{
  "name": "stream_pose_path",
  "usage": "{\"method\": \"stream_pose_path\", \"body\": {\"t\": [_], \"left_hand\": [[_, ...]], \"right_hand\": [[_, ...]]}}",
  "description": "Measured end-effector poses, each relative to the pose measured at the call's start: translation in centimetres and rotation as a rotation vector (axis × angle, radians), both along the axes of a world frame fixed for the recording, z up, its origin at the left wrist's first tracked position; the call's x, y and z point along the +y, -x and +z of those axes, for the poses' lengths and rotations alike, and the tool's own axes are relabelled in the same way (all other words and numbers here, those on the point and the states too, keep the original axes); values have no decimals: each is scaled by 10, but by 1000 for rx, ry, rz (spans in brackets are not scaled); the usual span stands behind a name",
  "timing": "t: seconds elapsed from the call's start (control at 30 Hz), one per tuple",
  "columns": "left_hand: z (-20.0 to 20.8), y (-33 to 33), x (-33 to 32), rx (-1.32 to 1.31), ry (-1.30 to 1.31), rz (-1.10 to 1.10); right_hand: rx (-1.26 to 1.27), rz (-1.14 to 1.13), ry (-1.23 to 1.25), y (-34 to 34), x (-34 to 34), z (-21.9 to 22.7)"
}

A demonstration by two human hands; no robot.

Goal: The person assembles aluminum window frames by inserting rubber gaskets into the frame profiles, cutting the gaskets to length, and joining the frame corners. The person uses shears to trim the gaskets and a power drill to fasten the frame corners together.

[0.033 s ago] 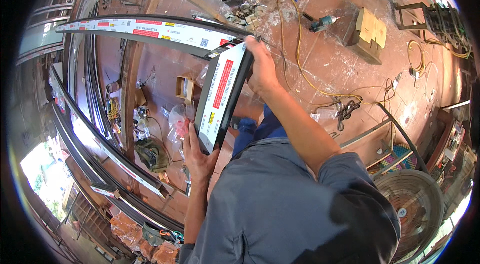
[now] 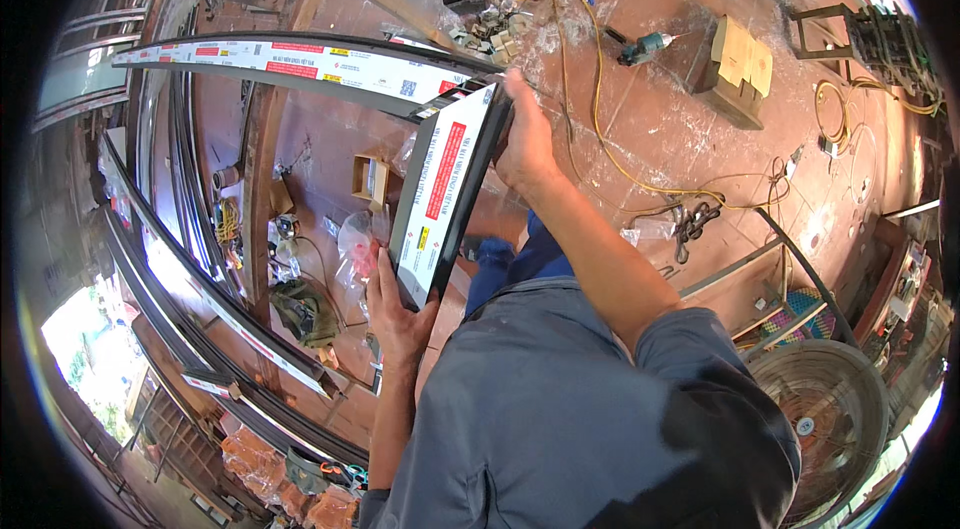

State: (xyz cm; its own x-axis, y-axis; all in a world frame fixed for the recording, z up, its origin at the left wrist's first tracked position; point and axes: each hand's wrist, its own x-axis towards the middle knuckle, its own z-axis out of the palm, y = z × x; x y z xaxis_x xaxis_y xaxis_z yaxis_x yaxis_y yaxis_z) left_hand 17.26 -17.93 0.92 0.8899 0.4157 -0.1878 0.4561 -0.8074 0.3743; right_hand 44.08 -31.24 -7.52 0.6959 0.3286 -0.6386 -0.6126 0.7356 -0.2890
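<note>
I hold a short dark metal frame profile (image 2: 445,194) wrapped in white film with red patches, tilted upright in front of me. My left hand (image 2: 395,309) grips its lower end. My right hand (image 2: 525,144) is closed around its upper end, where it meets the end of a long profile (image 2: 290,64) with the same film that runs off to the left. The two pieces form a corner at my right hand. My grey sleeves and blue trousers fill the lower middle of the view.
More long dark profiles (image 2: 200,289) lie stacked along the left. On the reddish floor are a power drill (image 2: 645,49), a yellow cable (image 2: 600,109), a cardboard box (image 2: 740,59), a small open box (image 2: 368,177), plastic bags (image 2: 355,244) and a fan (image 2: 815,419).
</note>
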Motion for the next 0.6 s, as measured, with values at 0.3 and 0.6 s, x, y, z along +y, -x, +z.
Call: {"method": "stream_pose_path", "body": {"t": [0.3,0.6], "left_hand": [[-11,-4,-2,-29,-4,20],[-16,-4,-7,-127,-55,-8]], "right_hand": [[68,55,87,-36,10,8],[13,-28,174,-41,25,-10]]}}
